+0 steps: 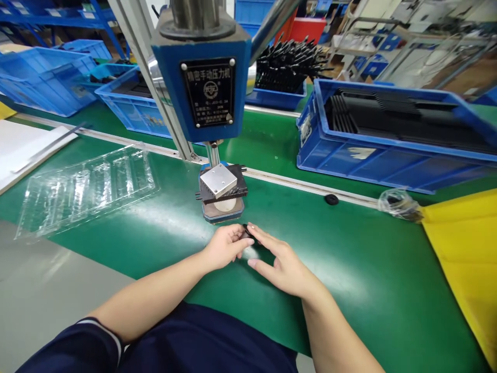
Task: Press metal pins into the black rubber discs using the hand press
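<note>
My left hand [225,246] is closed around a small black part [246,231], mostly hidden by the fingers, just in front of the hand press. My right hand [281,264] is open beside it, thumb and fingers apart, its fingertips touching the black part's right side. Behind both hands is the blue manual press [202,67]. Under its ram a silver metal block [218,181] sits over a black fixture [239,181] on the press base [223,212].
A clear plastic tray [89,191] lies on the green table [163,248] at left. A black ring [331,199] and a clear bag [399,203] lie at right, near a yellow sheet [466,259]. Blue bins, one [349,155] holding black plates, line the back.
</note>
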Demonstrator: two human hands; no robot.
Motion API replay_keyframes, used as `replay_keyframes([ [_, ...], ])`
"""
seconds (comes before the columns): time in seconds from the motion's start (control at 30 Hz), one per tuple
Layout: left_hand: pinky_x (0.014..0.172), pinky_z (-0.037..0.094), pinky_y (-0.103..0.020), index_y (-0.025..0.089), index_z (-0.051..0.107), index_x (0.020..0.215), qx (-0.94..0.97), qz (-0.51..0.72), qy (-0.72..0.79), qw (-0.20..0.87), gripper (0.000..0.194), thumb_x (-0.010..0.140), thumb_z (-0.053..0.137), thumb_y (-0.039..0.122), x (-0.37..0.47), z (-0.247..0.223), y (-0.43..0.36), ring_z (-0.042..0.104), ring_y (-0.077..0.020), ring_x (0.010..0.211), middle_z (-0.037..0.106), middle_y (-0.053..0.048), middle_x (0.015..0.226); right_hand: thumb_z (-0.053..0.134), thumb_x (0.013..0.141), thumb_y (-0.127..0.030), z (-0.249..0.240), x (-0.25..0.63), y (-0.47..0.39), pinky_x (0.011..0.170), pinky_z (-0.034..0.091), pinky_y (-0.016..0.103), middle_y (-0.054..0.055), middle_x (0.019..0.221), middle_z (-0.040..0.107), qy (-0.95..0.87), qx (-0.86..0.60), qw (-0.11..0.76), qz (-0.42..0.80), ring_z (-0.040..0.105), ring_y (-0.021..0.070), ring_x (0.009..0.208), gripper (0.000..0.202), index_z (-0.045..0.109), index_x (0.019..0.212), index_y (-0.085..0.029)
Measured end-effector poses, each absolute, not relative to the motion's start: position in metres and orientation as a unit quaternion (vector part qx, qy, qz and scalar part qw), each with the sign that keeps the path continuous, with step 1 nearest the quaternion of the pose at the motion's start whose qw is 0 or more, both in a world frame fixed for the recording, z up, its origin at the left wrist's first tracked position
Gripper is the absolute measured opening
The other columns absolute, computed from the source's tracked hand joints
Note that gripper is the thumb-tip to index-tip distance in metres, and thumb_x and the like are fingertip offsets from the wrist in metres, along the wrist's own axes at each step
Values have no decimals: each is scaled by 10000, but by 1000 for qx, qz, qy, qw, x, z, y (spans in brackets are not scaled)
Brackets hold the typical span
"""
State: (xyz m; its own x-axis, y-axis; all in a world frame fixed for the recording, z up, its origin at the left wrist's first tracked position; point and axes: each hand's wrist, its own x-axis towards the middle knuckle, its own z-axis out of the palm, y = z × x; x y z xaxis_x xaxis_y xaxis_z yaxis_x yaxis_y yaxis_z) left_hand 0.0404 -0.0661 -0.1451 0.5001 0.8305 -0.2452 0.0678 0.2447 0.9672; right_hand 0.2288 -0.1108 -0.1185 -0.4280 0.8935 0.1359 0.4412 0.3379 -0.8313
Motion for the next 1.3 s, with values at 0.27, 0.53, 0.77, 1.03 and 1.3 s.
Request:
replay_keyframes([
  [0.27, 392, 428, -180, 123, 574, 921, 528, 285, 379, 704, 335, 809, 673, 422, 40, -147, -62, 535, -74, 484, 587, 5, 685, 472, 921, -530, -144, 293, -71, 1129, 234, 610, 146, 1547, 254, -650, -664, 342, 139, 216, 332, 1438, 615, 410, 1436, -200],
  [0.53, 456, 451, -204, 121, 582, 943, 523, 276, 355, 724, 334, 784, 707, 386, 33, -151, -58, 564, -87, 565, 653, -49, 822, 433, 939, -351, -163, 331, -48, 1084, 296, 557, 143, 1435, 439, -619, -750, 229, 26, 349, 343, 1327, 424, 566, 1278, -135],
  [0.77, 447, 435, -201, 118, 594, 908, 519, 286, 353, 724, 310, 781, 713, 375, 35, -153, -58, 531, -89, 519, 569, 19, 620, 441, 948, -271, -159, 248, -77, 932, 478, 395, 91, 1102, 664, -696, -661, 271, 71, 584, 225, 1010, 281, 660, 1100, -182],
  [1.03, 517, 469, -232, 109, 609, 906, 521, 306, 348, 717, 343, 785, 703, 416, 36, -153, -59, 541, -100, 556, 579, 2, 641, 466, 948, -399, -157, 261, -73, 877, 502, 361, 124, 1074, 618, -668, -664, 313, 117, 596, 214, 962, 331, 677, 1011, -151],
  [1.3, 528, 468, -230, 98, 602, 958, 519, 315, 369, 703, 383, 784, 701, 425, 38, -154, -62, 546, -102, 574, 584, 0, 657, 709, 796, -385, -158, 257, -76, 844, 494, 361, 85, 997, 599, -678, -671, 267, 136, 573, 223, 938, 358, 666, 1073, -163],
])
